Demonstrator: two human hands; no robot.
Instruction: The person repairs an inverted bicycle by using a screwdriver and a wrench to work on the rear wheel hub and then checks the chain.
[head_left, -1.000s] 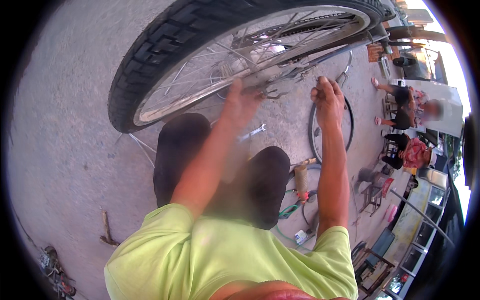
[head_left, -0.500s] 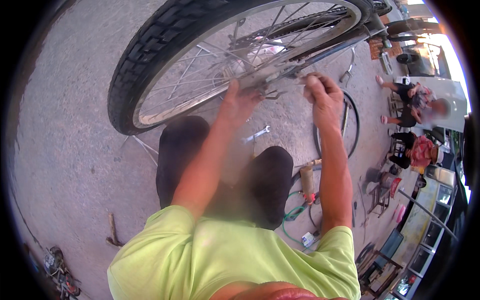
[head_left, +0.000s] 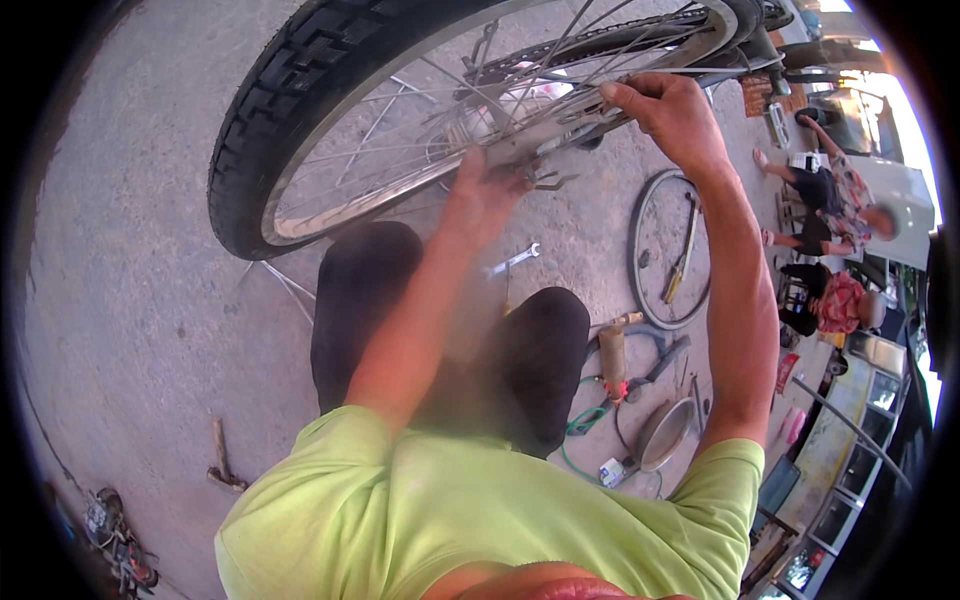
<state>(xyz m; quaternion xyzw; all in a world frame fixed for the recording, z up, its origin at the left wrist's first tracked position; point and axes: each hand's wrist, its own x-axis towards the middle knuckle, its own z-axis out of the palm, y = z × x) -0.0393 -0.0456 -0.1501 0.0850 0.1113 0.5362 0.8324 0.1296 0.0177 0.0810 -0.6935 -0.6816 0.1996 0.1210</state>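
A bicycle wheel with a knobby black tyre point(head_left: 262, 130) and a silver rim stands before me, its spokes crossing a flat metal bar point(head_left: 535, 142) of the bicycle. My left hand point(head_left: 480, 200) is closed at the near end of this bar, thumb up along it and fingers curled underneath. A small forked metal piece point(head_left: 556, 182) sticks out beside those fingers. Farther right, my right hand point(head_left: 672, 112) has its thumb and bent fingers together at the bicycle's tube by the rim. Whatever lies between these fingertips is too small to make out. Behind the spokes runs the chain point(head_left: 560, 45).
A wrench point(head_left: 515, 259) lies on the concrete between my knees. Right of it are a bare rim point(head_left: 640, 255) with a yellow-handled tool point(head_left: 675, 280), a hand pump point(head_left: 613, 360), green hose point(head_left: 588, 420) and a round pan point(head_left: 665, 435). People point(head_left: 840, 300) sit at the far right.
My right hand has moved up and to the right, from beside the bar's end to the tube by the rim. My left hand stays nearly in place. A seated person has raised an arm.
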